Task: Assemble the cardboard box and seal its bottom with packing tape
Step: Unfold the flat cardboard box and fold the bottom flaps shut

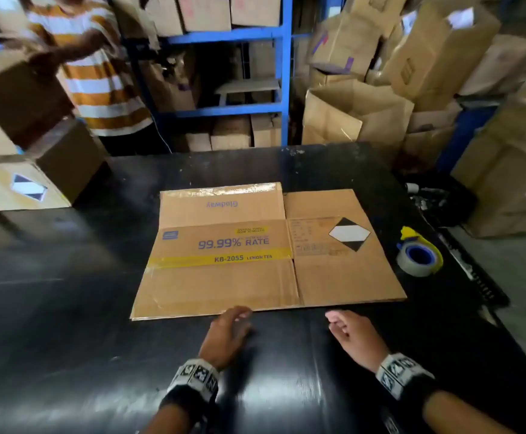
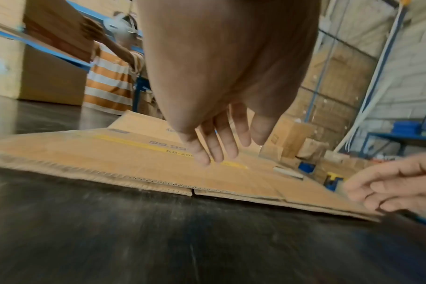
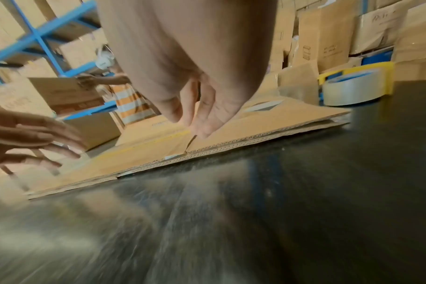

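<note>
1. Counter [image 1: 67, 308]: black, glossy, scuffed; it carries every item listed below. Its near edge is cut off by the frame.
2. Blue shelving [image 1: 283, 73] behind the counter holds cartons; loose stacked cartons [image 1: 427, 57] fill the area at right. Motion blur softens most of their markings.
3. Second person in an orange-and-white striped shirt [image 1: 98, 76] at far left handles a brown carton; the head is out of frame.
4. Sealed carton [image 1: 20, 186] sits on the counter's far-left corner, partly cut off.
5. Cardboard box [image 1: 255, 252]: collapsed flat, centred on the counter, print inverted to the viewer, black-and-white diamond label on the right panel.
6. Tape dispenser [image 1: 419, 255]: yellow and blue, clear roll, on the counter just beside the box's right edge, not touching it.
7. Left hand [image 1: 228, 330]: fingers straight and loosely spread, tips at the box's near edge; contact cannot be confirmed.
8. Right hand [image 1: 354, 335]: fingers relaxed, slightly bent, holding nothing, just short of the near edge.
</note>
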